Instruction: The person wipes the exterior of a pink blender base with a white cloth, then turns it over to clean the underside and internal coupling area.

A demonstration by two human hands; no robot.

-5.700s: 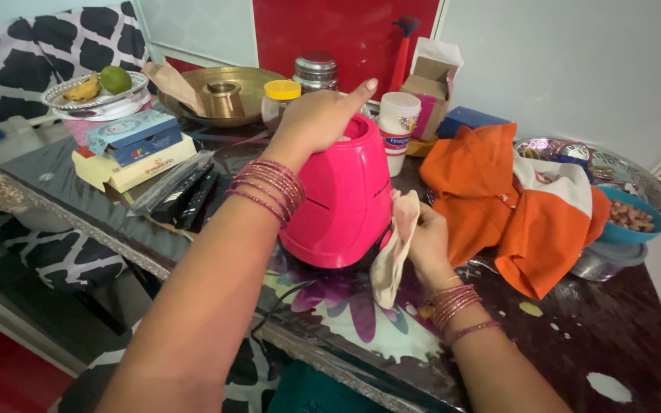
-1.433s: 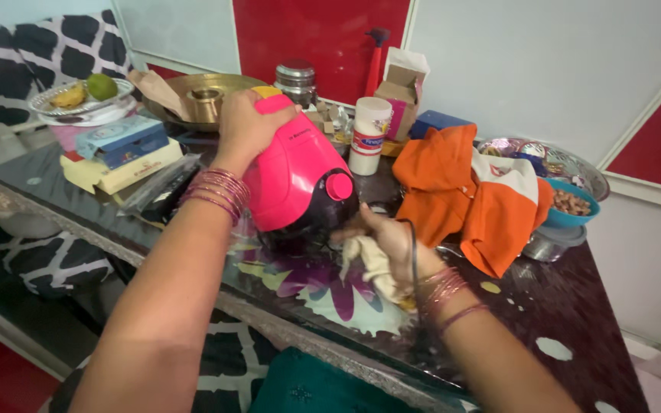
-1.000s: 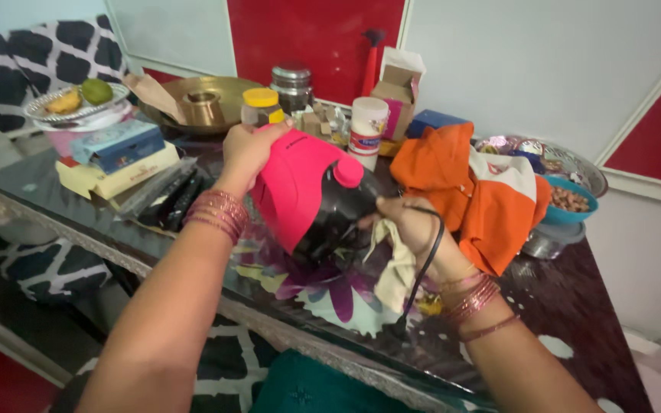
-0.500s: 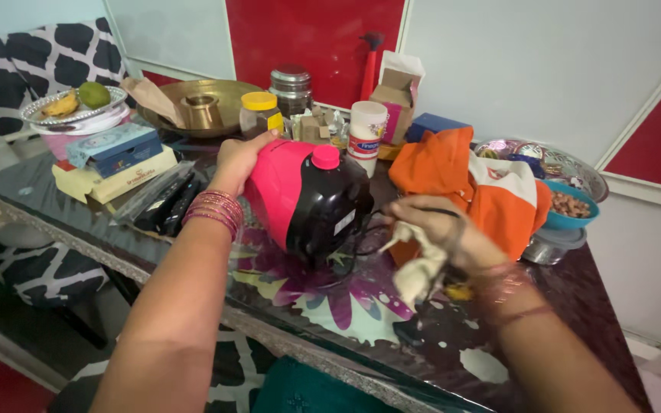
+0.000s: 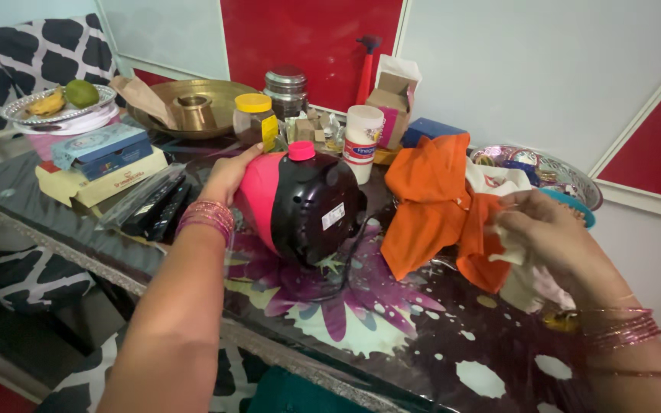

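Left hand (image 5: 227,174) pressed flat against the pink side of a mixer-grinder base (image 5: 300,203), fingers (image 5: 248,155) spread along its upper edge and tipping it so the black underside faces the camera. Base resting on the table (image 5: 392,336) on its lower edge, tilted, a pink knob (image 5: 301,150) at the top and a small white label on the black bottom. Black cord (image 5: 350,260) trailing from under the base across the flower-patterned tabletop, towards the right fingers.

Right hand (image 5: 548,233) raised well apart from the base, off to its right, fingers curled tight around a pale cream cloth (image 5: 525,271) that hangs below the palm; blurred, so the exact grip cannot be told. Stacked bangles on both wrists.

Between the two hands, closer to the right fingers: a crumpled orange garment (image 5: 434,203) with a white panel. Beyond the right fingers, a patterned metal bowl (image 5: 552,164) and the rim of a blue bowl.

Beyond the left fingers: a jar with a yellow lid (image 5: 255,118), a steel canister (image 5: 285,82), a white tub (image 5: 361,141), a brass dish (image 5: 193,103). Left of the left fingers: stacked boxes (image 5: 101,160), black remotes in a clear sleeve (image 5: 151,203), a plate of fruit (image 5: 59,103).
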